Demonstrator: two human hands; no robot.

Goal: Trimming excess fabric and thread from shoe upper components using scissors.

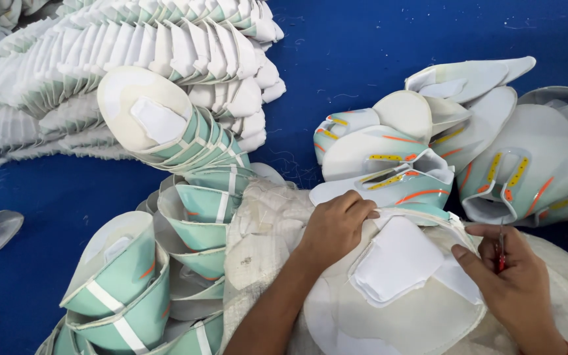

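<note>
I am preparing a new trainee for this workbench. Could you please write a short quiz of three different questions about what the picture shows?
1. True or false: the left hand presses down on the shoe upper lying inside-up.
2. What does the right hand hold? A) a brush B) a small red-handled tool C) a tape roll
3. What colour is the table surface?

Key
1. True; its fingers rest on the upper's top edge.
2. B; the tool's tip is too small to identify, and the thumb touches the white padded tongue.
3. Blue, with mint-green nested uppers stacked to the left.
</note>
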